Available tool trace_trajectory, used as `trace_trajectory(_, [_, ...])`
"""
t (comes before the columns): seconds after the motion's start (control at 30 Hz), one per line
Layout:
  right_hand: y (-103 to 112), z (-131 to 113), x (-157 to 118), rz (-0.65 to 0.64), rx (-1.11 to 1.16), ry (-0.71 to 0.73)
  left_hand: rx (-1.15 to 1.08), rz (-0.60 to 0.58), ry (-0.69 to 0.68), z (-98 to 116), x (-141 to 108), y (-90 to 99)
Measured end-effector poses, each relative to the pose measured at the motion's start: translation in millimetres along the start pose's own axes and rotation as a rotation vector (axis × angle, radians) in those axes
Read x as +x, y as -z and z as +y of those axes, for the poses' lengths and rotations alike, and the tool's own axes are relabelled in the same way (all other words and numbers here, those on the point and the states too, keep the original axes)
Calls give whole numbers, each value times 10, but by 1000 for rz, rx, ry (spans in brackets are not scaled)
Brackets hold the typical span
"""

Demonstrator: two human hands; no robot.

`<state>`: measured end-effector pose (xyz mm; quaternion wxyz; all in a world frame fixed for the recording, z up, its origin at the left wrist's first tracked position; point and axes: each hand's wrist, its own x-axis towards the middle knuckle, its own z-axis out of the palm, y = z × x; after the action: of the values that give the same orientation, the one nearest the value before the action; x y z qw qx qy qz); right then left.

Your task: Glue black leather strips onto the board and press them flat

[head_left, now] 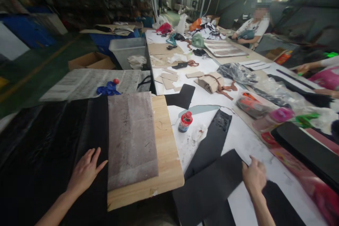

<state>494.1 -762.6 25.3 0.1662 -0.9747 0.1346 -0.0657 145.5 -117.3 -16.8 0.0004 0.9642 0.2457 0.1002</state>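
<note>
The two hands are well apart. At lower left, the left hand (86,169) lies over the black sheet (39,148), palm down, fingers spread and gripping nothing. At lower right, the right hand (254,174) is at the right corner of the black panel (206,183); it is blurred, and I cannot tell whether its fingers are closed on that edge. The panel lies at the bottom of the frame, right of centre, overlapping the lower end of a black strip (209,141).

Just right of the black sheet, a grey sheet (131,141) lies on a wooden board (166,137) left of centre. On the white surface (245,130), near the middle of the frame, a bottle (185,123) with a red cap stands upright beside a stained white scrap (199,132). Above it lies a bent black piece (183,96), with a cardboard bundle (209,82) farther up and to the right.

At left, above the black sheet, are a blue cloth (108,89) and a red ball (116,81). A grey bin (128,47) stands at upper left of centre, next to an open box (91,60). A person (253,30) sits at upper right, and another person's arm (308,67) reaches in from the right edge.
</note>
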Motion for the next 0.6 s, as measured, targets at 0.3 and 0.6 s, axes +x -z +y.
trace_trajectory(0.3, [-431, -1799, -802, -154, 94, 1384, 21, 23, 67, 158, 36, 77])
trace_trajectory(0.6, [-870, -3089, -372, -342, 381, 1063, 46, -21, 85, 158, -10, 160])
